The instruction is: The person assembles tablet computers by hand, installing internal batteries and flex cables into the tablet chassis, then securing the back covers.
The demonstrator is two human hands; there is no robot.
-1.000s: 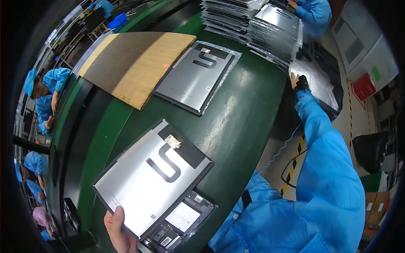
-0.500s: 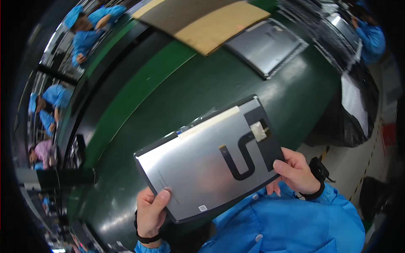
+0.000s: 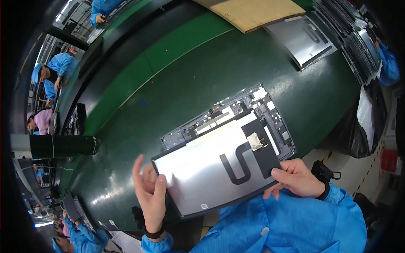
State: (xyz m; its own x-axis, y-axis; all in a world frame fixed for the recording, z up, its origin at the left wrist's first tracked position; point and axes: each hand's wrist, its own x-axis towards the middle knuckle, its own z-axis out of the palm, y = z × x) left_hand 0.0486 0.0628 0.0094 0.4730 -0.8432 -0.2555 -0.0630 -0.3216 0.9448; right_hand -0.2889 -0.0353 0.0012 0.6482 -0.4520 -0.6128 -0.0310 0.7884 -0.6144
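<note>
Silver panel now held over an open chassis

Half a second ago the silver panel hung above bare green counter; now it hovers over an open device chassis lying just beyond both hands, so the two parts look ready to be matched. The left hand braces the panel's near-left edge, fingers spread behind it; the right hand pinches its near-right corner, by the black S-shaped strip.

silver panels x2 (1 held) | open chassis x1 | cardboard sheet x1 | hands x2
</note>
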